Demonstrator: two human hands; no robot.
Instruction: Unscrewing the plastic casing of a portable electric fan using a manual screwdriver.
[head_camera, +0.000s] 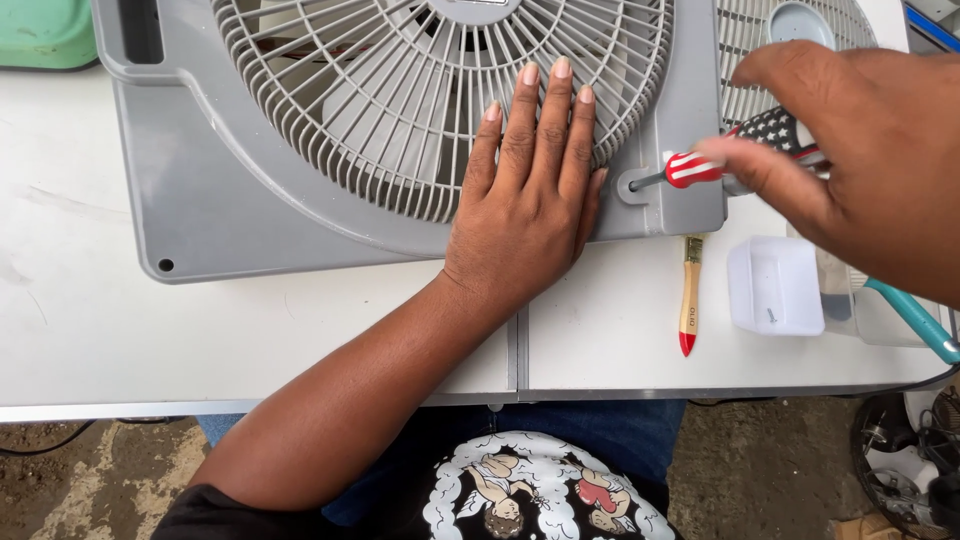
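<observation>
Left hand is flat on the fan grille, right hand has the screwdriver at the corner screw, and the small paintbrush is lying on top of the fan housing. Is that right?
Not quite. The head view shows the paintbrush lying on the white table, just below the fan housing edge, not on top of it. The rest holds: left hand flat on the grille, right hand holding the screwdriver at the corner screw.

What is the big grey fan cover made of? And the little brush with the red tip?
The grey fan housing looks like moulded plastic with a matte finish: its thin grille ribs and rounded edges are one even grey piece. The small paintbrush seems to have a wooden handle, pale tan and smooth, dipped in glossy red paint at the tip. Its bristles are mostly hidden under the fan.
</observation>
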